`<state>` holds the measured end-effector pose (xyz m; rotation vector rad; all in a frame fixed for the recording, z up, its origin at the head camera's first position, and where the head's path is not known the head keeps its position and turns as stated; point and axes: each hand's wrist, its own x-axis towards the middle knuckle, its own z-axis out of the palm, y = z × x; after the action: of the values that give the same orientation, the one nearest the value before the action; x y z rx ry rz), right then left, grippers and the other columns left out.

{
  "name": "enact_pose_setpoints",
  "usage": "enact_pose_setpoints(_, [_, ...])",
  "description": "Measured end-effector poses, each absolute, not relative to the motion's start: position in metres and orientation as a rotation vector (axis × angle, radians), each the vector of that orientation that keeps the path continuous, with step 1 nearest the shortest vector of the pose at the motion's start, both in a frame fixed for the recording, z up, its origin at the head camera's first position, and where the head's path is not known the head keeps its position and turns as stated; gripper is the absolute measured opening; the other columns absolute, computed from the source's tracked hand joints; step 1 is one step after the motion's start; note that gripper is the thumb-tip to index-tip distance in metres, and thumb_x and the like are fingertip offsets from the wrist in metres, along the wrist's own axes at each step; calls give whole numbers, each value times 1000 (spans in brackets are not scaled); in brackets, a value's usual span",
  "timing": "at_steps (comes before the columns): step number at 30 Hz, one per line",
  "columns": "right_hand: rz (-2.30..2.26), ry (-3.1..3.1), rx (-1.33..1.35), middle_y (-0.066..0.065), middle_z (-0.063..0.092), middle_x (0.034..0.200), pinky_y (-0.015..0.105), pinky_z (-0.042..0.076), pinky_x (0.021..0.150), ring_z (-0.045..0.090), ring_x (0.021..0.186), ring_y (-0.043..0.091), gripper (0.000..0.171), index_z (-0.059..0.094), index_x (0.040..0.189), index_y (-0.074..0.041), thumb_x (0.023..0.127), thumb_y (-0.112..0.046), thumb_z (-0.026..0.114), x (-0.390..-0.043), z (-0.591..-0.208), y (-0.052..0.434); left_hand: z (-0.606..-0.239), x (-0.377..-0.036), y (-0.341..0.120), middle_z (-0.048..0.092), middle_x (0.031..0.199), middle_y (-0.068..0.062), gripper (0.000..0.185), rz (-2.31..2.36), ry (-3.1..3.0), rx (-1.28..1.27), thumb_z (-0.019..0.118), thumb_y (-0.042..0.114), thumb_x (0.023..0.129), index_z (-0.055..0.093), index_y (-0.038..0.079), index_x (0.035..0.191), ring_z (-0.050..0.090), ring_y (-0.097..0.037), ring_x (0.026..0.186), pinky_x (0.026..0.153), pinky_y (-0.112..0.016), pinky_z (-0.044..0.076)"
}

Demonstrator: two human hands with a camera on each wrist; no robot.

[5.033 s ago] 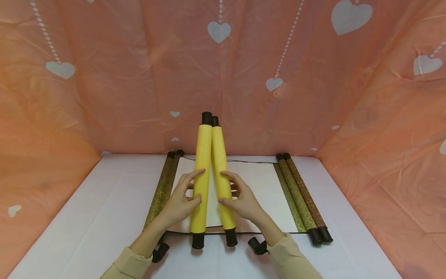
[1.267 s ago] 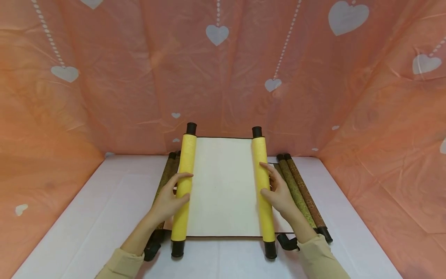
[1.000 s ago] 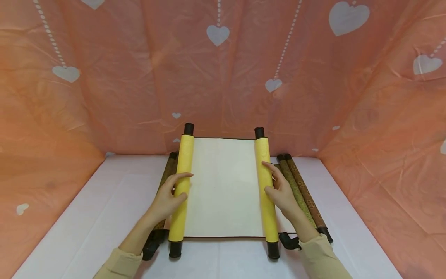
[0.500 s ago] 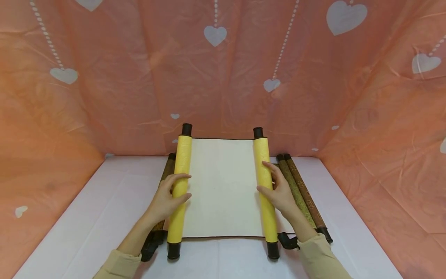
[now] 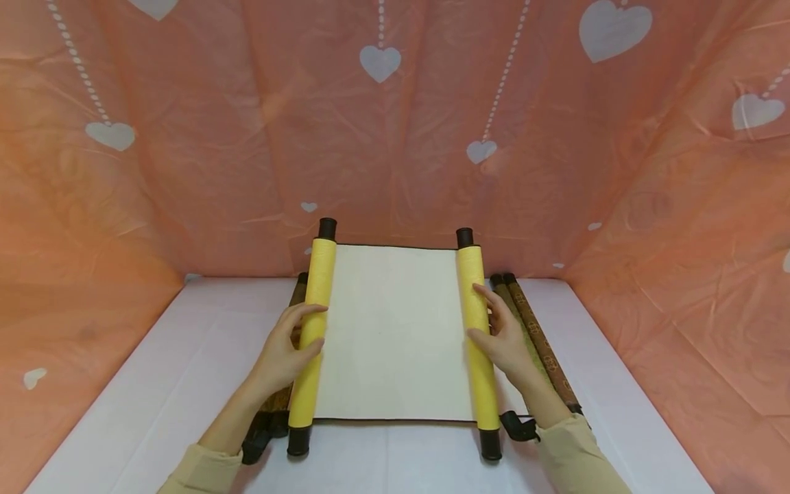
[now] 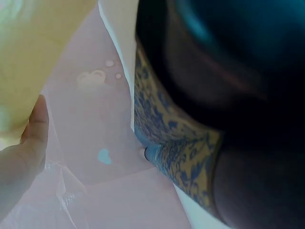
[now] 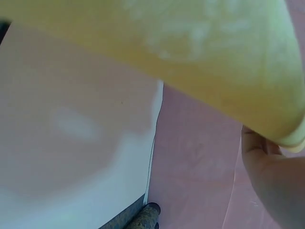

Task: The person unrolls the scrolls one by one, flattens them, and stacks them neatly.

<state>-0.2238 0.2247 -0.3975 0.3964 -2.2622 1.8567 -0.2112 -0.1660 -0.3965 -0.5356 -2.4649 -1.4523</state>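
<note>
A yellow scroll with black end knobs is spread partly open between the two hands, its white sheet showing. My left hand grips the left roll, thumb and index finger on its inner side. On the right roll my right hand has the same kind of grip. The scroll seems held above a larger brocade scroll, whose sheet it mostly covers. In the left wrist view the yellow roll is beside a few fingers; in the right wrist view the yellow roll crosses the top.
The larger scroll's patterned left roll is largely hidden behind my left hand. On the right, green and brown brocade rolls lie on the white tabletop. A black device sits by my right wrist. Heart-printed orange cloth encloses the table.
Five seconds ago the two yellow rolls leaned together at the top. Both hands have drawn them apart, left and right, baring the white sheet; the gap has widened slightly in the last second.
</note>
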Motion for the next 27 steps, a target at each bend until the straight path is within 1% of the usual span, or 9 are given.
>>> enact_pose_setpoints(3, [1830, -2270, 393, 22, 47, 145, 30, 52, 79, 55, 108, 26, 79, 39, 160, -11, 88, 17, 56, -224, -396, 226, -395, -212, -168, 44, 149, -20, 51, -1440, -2479, -534, 66, -7, 95, 59, 10, 142, 50, -36, 124, 91, -45, 48])
enact_pose_setpoints(5, [1821, -2280, 372, 20, 46, 151, 30, 51, 79, 54, 109, 26, 79, 41, 160, -14, 88, 17, 53, -224, -396, 228, -394, -212, -170, 43, 150, -20, 53, -1449, -2501, -519, 62, -8, 95, 59, 12, 144, 47, -35, 125, 89, -46, 45])
enact_pose_setpoints(9, [1861, -2285, 361, 12, 37, 163, 27, 46, 77, 50, 112, 25, 80, 40, 162, -18, 89, 15, 48, -224, -393, 229, -391, -213, -173, 40, 151, -20, 59, -1497, -2547, -483, 54, -8, 96, 56, 16, 149, 41, -35, 122, 81, -43, 40])
enact_pose_setpoints(12, [1882, -2295, 370, 8, 30, 167, 26, 45, 79, 47, 120, 27, 79, 38, 163, -20, 92, 14, 50, -224, -393, 229, -391, -213, -174, 39, 151, -21, 61, -1521, -2562, -454, 53, -7, 95, 54, 17, 151, 40, -36, 121, 79, -42, 40])
enact_pose_setpoints(14, [1865, -2321, 376, 9, 27, 169, 24, 47, 80, 46, 127, 30, 80, 37, 163, -22, 94, 13, 56, -224, -392, 230, -392, -213, -175, 40, 150, -20, 59, -1511, -2562, -448, 57, -6, 97, 55, 17, 151, 42, -36, 123, 82, -44, 43])
enact_pose_setpoints(18, [1828, -2358, 367, 11, 25, 169, 22, 50, 86, 43, 137, 35, 87, 37, 163, -25, 91, 10, 70, -223, -392, 230, -394, -213, -176, 43, 148, -18, 56, -1470, -2551, -457, 70, 2, 96, 57, 17, 149, 47, -36, 126, 92, -48, 46])
enact_pose_setpoints(22, [1801, -2375, 342, 18, 36, 160, 23, 51, 86, 48, 129, 35, 88, 35, 163, -22, 89, 10, 71, -222, -390, 229, -394, -211, -180, 48, 145, -17, 59, -1436, -2540, -463, 78, 5, 92, 59, 16, 146, 50, -33, 118, 86, -41, 50])
enact_pose_setpoints(25, [1779, -2380, 328, 22, 44, 152, 25, 52, 85, 50, 121, 33, 87, 36, 163, -19, 89, 10, 71, -221, -386, 231, -393, -210, -183, 51, 143, -17, 58, -1422, -2537, -462, 79, 3, 91, 59, 15, 145, 49, -31, 110, 78, -35, 51])
enact_pose_setpoints(27, [1776, -2383, 330, 23, 47, 148, 26, 53, 83, 52, 118, 32, 87, 35, 163, -20, 89, 10, 70, -221, -384, 233, -391, -210, -184, 52, 144, -18, 58, -1412, -2532, -466, 78, 3, 91, 59, 14, 145, 49, -31, 110, 78, -35, 51])
